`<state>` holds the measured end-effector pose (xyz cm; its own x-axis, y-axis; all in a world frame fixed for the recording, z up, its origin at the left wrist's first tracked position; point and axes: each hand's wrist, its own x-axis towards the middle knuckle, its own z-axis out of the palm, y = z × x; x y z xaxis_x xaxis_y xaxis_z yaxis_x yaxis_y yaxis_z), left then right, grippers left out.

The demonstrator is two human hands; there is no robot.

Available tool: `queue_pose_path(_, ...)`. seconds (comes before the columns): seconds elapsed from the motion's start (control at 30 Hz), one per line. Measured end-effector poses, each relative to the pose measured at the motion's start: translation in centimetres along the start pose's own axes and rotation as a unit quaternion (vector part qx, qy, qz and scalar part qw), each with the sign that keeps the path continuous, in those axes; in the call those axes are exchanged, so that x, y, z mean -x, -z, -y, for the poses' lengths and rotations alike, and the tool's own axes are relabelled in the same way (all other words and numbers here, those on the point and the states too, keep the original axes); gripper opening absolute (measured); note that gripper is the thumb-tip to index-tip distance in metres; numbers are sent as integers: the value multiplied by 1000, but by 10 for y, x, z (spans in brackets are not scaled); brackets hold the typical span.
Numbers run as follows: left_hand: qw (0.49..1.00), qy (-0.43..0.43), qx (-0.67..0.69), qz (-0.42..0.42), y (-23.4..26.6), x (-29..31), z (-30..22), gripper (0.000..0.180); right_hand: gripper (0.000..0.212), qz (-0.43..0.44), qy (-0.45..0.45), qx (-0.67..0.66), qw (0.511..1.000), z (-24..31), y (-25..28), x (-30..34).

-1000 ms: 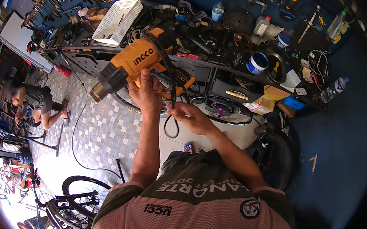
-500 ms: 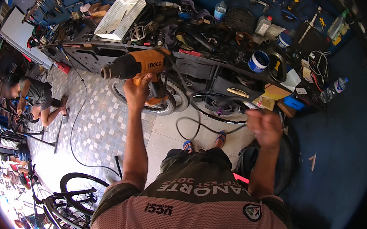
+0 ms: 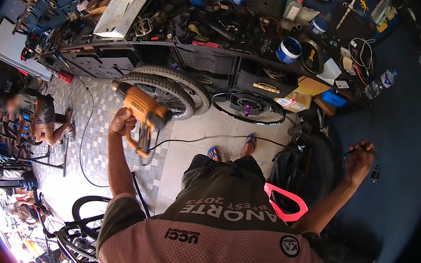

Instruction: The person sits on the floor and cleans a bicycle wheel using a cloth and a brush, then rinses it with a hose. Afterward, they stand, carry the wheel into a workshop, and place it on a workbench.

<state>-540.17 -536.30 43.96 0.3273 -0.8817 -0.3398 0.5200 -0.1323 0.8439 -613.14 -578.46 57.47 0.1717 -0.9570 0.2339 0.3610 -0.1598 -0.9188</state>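
Note:
An orange heat gun [image 3: 145,107] with a dark nozzle is held in my left hand [image 3: 122,122], out in front over the tiled floor. My fingers are closed around it, and its nozzle points away to the upper left. From its handle a black power cord [image 3: 204,140] runs across the floor area above my feet towards the right. My right hand [image 3: 359,163] is raised beside the blue wall, closed on the cord near its end. The black plug [image 3: 375,174] dangles just below and outside those fingers.
A cluttered workbench [image 3: 212,49] spans the far side, with a white basket [image 3: 123,11] on it. Bicycle wheels [image 3: 186,97] lean below it. Black tyres [image 3: 325,166] and a pink-red frame-like piece [image 3: 289,208] are at right. A person [image 3: 39,111] crouches at left near a bicycle [image 3: 74,235].
My left hand has lowered the heat gun and drawn it nearer and leftward. My right hand has moved outward to the right, stretching the formerly looped cord and bringing its plug into view.

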Motion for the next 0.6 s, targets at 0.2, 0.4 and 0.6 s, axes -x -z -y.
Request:
queue_pose_path(0.2, 887, -144, 209, -385, -5, -48, 62, 46, 37, 47, -58, -34, 997, 18, -1, 9)
queue_pose_path(0.4, 626, -87, -462, -622, 29, -20, 116, 62, 56, -153, -103, 219, 958, 26, 44, 16)
queue_pose_path(0.6, 777, 197, -591, -94, 85, 28, 94, 39, 56, -324, -76, 196, 922, 45, 31, 2)
